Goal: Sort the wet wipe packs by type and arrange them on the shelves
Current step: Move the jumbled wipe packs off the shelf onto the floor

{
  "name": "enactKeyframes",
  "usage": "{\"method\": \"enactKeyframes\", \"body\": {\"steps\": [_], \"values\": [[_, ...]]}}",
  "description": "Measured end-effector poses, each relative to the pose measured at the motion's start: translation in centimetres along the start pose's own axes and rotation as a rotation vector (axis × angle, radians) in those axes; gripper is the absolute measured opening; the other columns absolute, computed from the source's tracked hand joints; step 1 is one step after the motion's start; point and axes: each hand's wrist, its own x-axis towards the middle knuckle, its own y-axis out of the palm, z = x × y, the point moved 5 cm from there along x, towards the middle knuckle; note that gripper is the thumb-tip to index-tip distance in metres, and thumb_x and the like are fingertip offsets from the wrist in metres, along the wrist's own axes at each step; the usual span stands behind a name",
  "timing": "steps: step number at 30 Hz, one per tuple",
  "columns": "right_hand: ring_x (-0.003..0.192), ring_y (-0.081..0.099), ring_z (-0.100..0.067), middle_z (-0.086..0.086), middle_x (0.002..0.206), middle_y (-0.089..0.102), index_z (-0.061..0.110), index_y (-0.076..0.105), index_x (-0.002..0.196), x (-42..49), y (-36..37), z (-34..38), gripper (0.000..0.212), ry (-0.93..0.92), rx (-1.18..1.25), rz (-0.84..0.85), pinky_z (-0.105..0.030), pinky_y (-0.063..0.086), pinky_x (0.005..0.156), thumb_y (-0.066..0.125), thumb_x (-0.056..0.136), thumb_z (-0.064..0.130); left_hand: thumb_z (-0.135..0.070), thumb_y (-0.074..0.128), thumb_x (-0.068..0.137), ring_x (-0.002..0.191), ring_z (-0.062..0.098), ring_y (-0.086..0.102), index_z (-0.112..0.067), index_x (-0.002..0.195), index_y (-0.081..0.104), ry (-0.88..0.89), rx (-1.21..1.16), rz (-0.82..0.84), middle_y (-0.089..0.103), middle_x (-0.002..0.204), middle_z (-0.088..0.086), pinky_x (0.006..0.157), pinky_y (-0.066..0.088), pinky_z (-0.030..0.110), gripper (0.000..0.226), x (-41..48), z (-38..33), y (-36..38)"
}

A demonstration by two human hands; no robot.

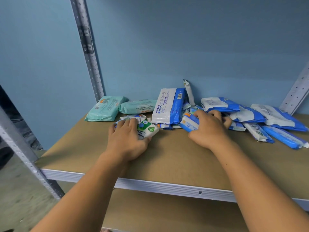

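We log left hand [127, 139] gripping white pack [148, 129], right hand [209, 129] gripping blue pack [189, 123]; blue pile [282, 136] lies rightward (nearer right hand)

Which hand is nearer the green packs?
Left. The left hand holds a white pack just before the green packs; the right hand, farther right, grips a blue pack.
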Motion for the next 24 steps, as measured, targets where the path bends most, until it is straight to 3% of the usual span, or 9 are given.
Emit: {"method": "enactKeyframes", "body": {"steps": [2, 5, 8, 10, 12, 14, 18, 21, 24], "values": [[0.114, 0.044, -0.021, 0.006, 0.100, 0.053, 0.031, 0.051, 0.106, 0.0, -0.7, -0.2, 0.038, 0.054, -0.026, 0.134, -0.044, 0.025, 0.093, 0.063, 0.070, 0.028, -0.066, 0.052, 0.083, 0.110, 0.025, 0.053, -0.022, 0.094, 0.042, -0.009, -0.014, -0.021, 0.060, 0.102, -0.001, 0.103, 0.032, 0.043, 0.046, -0.2, -0.5, -0.7], [0.082, 0.053, -0.021, 0.002, 0.086, 0.059, 0.018, 0.060, 0.090, -0.6, -1.3, -0.5, 0.035, 0.097, 0.019, 0.404, -0.038, 0.035, 0.078, 0.072, 0.057, 0.020, -0.067, 0.055, 0.083, 0.090, 0.024, 0.052, -0.023, 0.095, 0.045, -0.023, -0.056, 0.026, 0.059, 0.096, -0.001, 0.073, 0.037, 0.036, 0.047, -0.5, -0.6, -1.6], [0.072, 0.050, -0.018, 0.002, 0.086, 0.056, 0.014, 0.059, 0.087, -0.7, -2.2, -0.7, 0.031, 0.101, 0.150, 0.346, -0.029, 0.037, 0.061, 0.074, 0.060, 0.016, -0.065, 0.056, 0.084, 0.089, 0.018, 0.047, -0.025, 0.107, 0.049, -0.009, -0.108, 0.039, 0.058, 0.106, -0.005, 0.070, 0.037, 0.034, 0.046, -0.6, -0.4, -2.2], [0.082, 0.054, -0.016, 0.009, 0.095, 0.056, 0.022, 0.055, 0.099, -0.5, -2.6, -0.8, 0.033, 0.083, 0.192, 0.180, -0.030, 0.042, 0.063, 0.070, 0.070, 0.020, -0.066, 0.056, 0.084, 0.099, 0.019, 0.051, -0.025, 0.119, 0.052, -0.013, -0.126, 0.049, 0.057, 0.119, -0.002, 0.077, 0.042, 0.035, 0.054, -0.6, -0.3, -2.0], [0.102, 0.055, -0.021, 0.008, 0.112, 0.057, 0.027, 0.054, 0.112, 0.0, -2.1, -0.7, 0.042, 0.022, 0.246, 0.027, -0.034, 0.048, 0.080, 0.069, 0.073, 0.024, -0.069, 0.053, 0.084, 0.114, 0.025, 0.051, -0.024, 0.126, 0.052, -0.021, -0.062, 0.069, 0.055, 0.127, 0.001, 0.089, 0.046, 0.038, 0.062, -0.6, -0.1, -1.3], [0.120, 0.047, -0.024, 0.006, 0.128, 0.054, 0.029, 0.051, 0.125, 0.0, -1.0, -0.6, 0.053, -0.022, 0.228, -0.028, -0.038, 0.041, 0.092, 0.069, 0.075, 0.026, -0.068, 0.051, 0.084, 0.111, 0.027, 0.055, -0.023, 0.120, 0.050, -0.051, -0.037, 0.107, 0.060, 0.122, 0.003, 0.089, 0.049, 0.040, 0.058, -0.8, -0.1, -0.7], [0.135, 0.029, -0.024, 0.008, 0.141, 0.047, 0.034, 0.037, 0.139, -0.6, 1.5, -0.3, 0.065, -0.024, 0.030, 0.028, -0.047, 0.027, 0.105, 0.066, 0.082, 0.044, -0.060, 0.055, 0.087, 0.094, 0.028, 0.059, -0.019, 0.105, 0.048, -0.111, -0.077, 0.065, 0.064, 0.105, 0.004, 0.074, 0.049, 0.037, 0.046, -0.7, -0.1, -0.7], [0.133, 0.031, -0.025, 0.005, 0.140, 0.048, 0.032, 0.033, 0.140, -0.9, 1.6, -0.3, 0.069, -0.007, -0.051, 0.014, -0.049, 0.025, 0.105, 0.063, 0.082, 0.053, -0.064, 0.051, 0.086, 0.111, 0.031, 0.054, -0.017, 0.114, 0.050, -0.165, 0.052, 0.055, 0.061, 0.118, 0.007, 0.087, 0.045, 0.040, 0.055, -0.6, 0.0, -0.6], [0.134, 0.036, -0.027, -0.001, 0.135, 0.052, 0.030, 0.036, 0.139, -0.9, 1.0, 0.1, 0.067, 0.055, -0.081, 0.149, -0.049, 0.027, 0.105, 0.064, 0.079, 0.043, -0.073, 0.046, 0.083, 0.126, 0.031, 0.044, -0.016, 0.126, 0.051, -0.270, 0.204, 0.161, 0.055, 0.130, 0.006, 0.097, 0.035, 0.044, 0.071, -0.6, 0.4, -0.3]]}}
